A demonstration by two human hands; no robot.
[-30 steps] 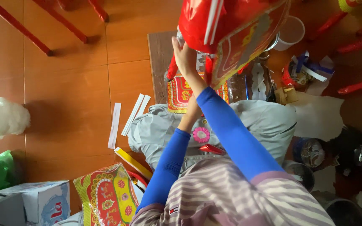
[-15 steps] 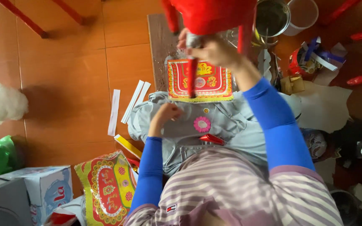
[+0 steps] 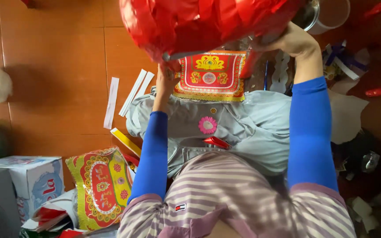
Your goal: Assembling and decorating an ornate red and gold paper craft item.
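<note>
The left hand (image 3: pixel 168 77) grips the lower edge of a big crinkled red foil-paper lantern shape (image 3: pixel 203 22), fingers closed around the rim where a grey strip shows; the right hand (image 3: pixel 289 42) clasps its far side, so the thing hangs raised between both hands, above the lap. It looks light, thin and easily torn or dented, best held at the stiffer rim and not by the loose foil pleats.

Well left of the left hand lies a white and blue cardboard box (image 3: pixel 34 178); its contents are hidden. Just below the hands a red and gold printed paper panel (image 3: pixel 210 75) rests on grey cloth (image 3: pixel 248 128). Beyond the right hand stands a metal pot (image 3: pixel 309 15), its inside unseen.
</note>
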